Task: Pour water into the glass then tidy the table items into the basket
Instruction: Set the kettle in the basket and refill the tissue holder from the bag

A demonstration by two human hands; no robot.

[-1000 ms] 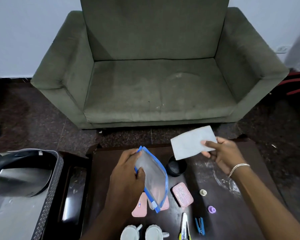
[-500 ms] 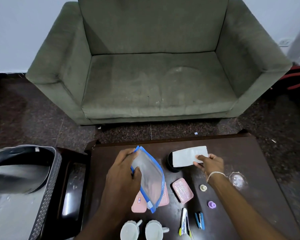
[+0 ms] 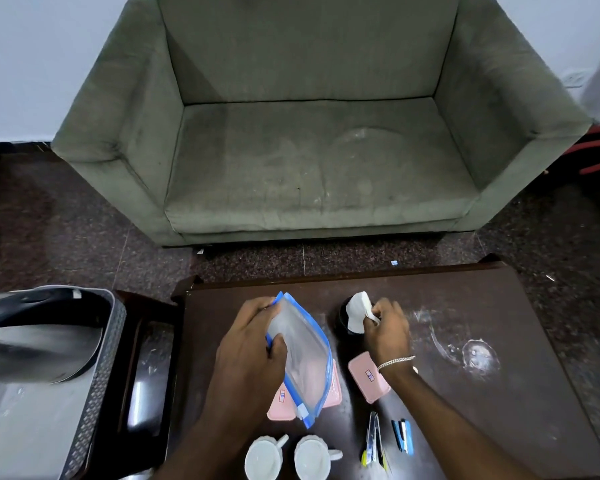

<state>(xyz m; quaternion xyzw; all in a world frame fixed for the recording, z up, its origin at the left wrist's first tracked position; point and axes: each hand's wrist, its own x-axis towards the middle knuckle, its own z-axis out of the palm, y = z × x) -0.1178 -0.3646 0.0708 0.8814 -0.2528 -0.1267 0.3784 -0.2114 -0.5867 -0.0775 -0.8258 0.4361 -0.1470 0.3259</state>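
Left hand [image 3: 248, 344] is gripping the blue-edged zip pouch [image 3: 300, 358] at table [image 3: 465, 393] centre, over pink boxes [image 3: 329, 396]; right hand [image 3: 388, 332] is pinching a white tissue [image 3: 357, 311] over the black cup [image 3: 343, 317] at pouch's 2 o'clock; basket [image 3: 97, 375] w/ kettle [image 3: 32, 337] sitting at 9 o'clock.

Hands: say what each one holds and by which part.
The left hand grips the clear blue-edged zip pouch by its upper left edge, near the top corner. The right hand pinches the white paper by its right side, over the dark cup.
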